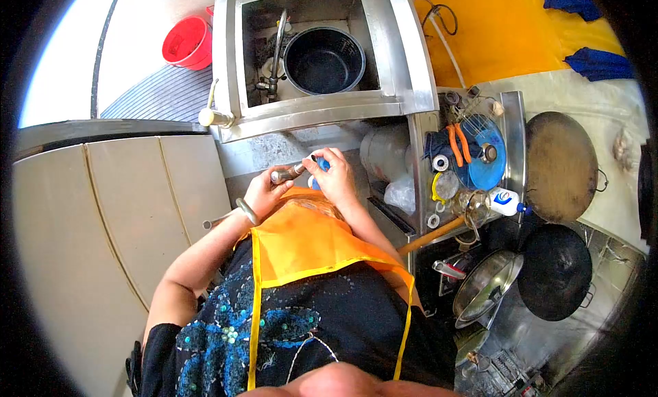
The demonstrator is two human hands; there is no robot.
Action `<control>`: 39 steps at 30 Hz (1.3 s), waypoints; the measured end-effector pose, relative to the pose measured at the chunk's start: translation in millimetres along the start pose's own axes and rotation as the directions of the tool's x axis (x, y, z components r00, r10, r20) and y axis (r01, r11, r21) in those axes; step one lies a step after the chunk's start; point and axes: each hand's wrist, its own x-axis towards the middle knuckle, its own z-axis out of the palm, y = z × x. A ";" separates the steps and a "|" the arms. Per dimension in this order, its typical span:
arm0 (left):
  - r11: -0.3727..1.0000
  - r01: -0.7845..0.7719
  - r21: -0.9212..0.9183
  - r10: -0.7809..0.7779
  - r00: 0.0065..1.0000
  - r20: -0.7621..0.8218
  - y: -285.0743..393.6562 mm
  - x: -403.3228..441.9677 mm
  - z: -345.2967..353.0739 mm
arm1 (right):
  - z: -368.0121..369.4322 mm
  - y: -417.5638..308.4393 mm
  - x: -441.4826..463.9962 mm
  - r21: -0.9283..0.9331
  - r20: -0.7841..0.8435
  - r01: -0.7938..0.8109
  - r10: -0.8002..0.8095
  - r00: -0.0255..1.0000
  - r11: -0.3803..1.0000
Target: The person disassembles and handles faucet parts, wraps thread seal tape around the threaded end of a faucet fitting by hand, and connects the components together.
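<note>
In front of my orange apron point(295, 243), my left hand point(264, 195) is closed round a metal fitting point(282, 176), a short silvery piece that points up to the right. My right hand point(332, 176) has its fingers pinched at the fitting's upper end, near a small dark opening. Something blue point(322, 164) shows beside the right palm, partly hidden by the fingers. A metal bangle circles my left wrist. Both hands are close together, just below the sink's front edge.
A steel sink point(315, 116) with a black pot point(324, 61) and a faucet point(276, 54) lies ahead. A red bucket point(188, 44) stands left of it. At right are orange-handled pliers point(458, 145), a blue lid point(488, 171), a white bottle point(504, 201) and pans point(555, 272).
</note>
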 end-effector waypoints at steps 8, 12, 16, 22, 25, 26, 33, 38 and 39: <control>0.923 -0.116 -0.368 0.073 0.989 -0.128 -13.1 7.5 -19.8 | -14.9 -14.8 6.3 0.133 0.007 0.151 -0.154 0.988 0.979; 0.836 -0.006 -0.549 -0.024 0.999 -0.047 -2.1 11.1 -30.1 | -20.7 -28.7 8.3 0.231 0.030 0.157 -0.169 0.985 0.960; 0.739 0.089 -0.668 -0.054 0.996 0.073 10.2 10.9 -29.9 | -27.3 -33.4 12.5 0.296 0.049 0.214 -0.239 0.970 0.931; 0.661 0.293 -0.691 -0.078 0.943 0.325 14.6 15.1 -35.5 | -34.5 -40.4 12.6 0.295 0.079 0.264 -0.299 0.951 0.918; 0.596 0.433 -0.676 -0.102 0.876 0.471 10.3 15.3 -36.6 | -36.5 -40.1 12.4 0.264 0.114 0.285 -0.323 0.939 0.922; 0.561 0.496 -0.662 -0.112 0.839 0.533 12.5 14.2 -38.6 | -37.5 -41.0 12.8 0.250 0.118 0.313 -0.350 0.929 0.916; 0.770 0.440 -0.463 -0.223 0.864 0.452 20.5 23.6 -37.8 | -31.6 -22.0 16.3 0.299 0.056 0.275 -0.305 0.951 0.914; 0.751 -0.362 0.552 0.418 0.908 0.027 58.5 7.9 -18.5 | -19.7 1.7 13.4 0.323 0.039 0.002 -0.015 0.999 0.947; 0.744 -0.325 0.584 0.363 0.930 0.055 60.1 5.8 -15.4 | -18.0 4.5 14.6 0.320 0.045 -0.031 0.017 0.999 0.947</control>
